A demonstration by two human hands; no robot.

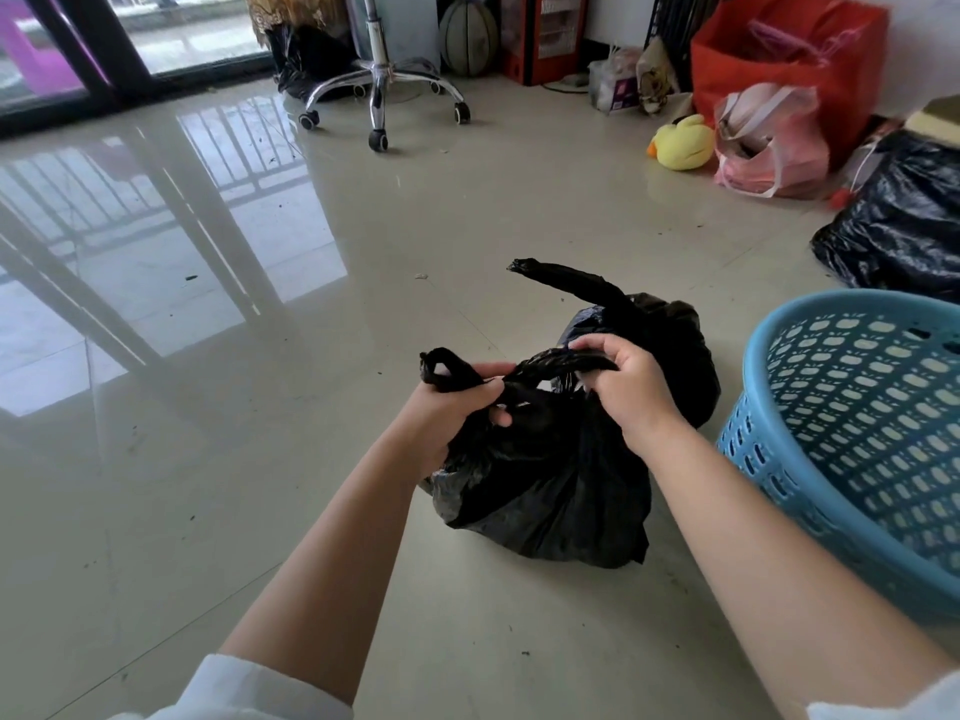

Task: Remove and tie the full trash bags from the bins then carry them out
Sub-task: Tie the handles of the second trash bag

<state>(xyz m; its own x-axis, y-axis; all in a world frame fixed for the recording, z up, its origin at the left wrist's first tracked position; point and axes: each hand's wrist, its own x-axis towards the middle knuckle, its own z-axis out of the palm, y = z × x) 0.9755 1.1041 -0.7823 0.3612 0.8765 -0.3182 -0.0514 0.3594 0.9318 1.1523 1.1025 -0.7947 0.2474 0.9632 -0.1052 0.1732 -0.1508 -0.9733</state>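
A full black trash bag (550,485) lies on the tiled floor in front of me. My left hand (457,407) grips one twisted ear of the bag, whose end sticks out to the left. My right hand (628,387) is closed on the other twisted strand, which crosses over toward the left hand. A third twisted strip (566,283) of the bag points up and away behind my hands. A light blue perforated bin (857,423) stands just right of the bag, tilted toward me.
A second black bag (904,226) lies at the right edge. A pink plastic bag (769,142), a red bag (789,44) and a yellow plush duck (683,142) sit along the far wall. An office chair base (382,90) stands ahead. Glossy floor spreads to the left.
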